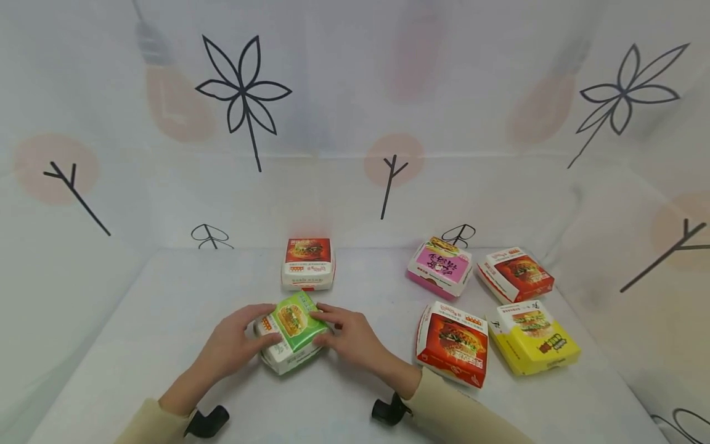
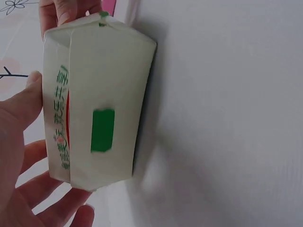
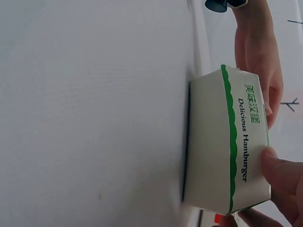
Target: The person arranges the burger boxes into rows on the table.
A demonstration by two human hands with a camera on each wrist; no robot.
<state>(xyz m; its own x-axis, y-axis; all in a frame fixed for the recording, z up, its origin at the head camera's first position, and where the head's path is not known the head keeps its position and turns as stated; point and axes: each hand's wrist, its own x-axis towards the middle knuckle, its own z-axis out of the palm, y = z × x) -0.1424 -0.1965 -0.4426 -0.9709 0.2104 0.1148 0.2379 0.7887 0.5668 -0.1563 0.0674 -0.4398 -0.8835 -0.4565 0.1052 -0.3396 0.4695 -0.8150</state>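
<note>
A green-topped burger box sits on the white table near its front middle. My left hand grips its left side, thumb over the lid, and my right hand grips its right side. The left wrist view shows the green-topped burger box end-on, white with a green tab, my left hand curled round it. In the right wrist view the green-topped burger box reads "Delicious Hamburger", with my right hand's thumb on its lid.
A red-topped box stands just behind the held one. To the right lie a pink box, a red box, another red box and a yellow box. Patterned cloth walls surround the table.
</note>
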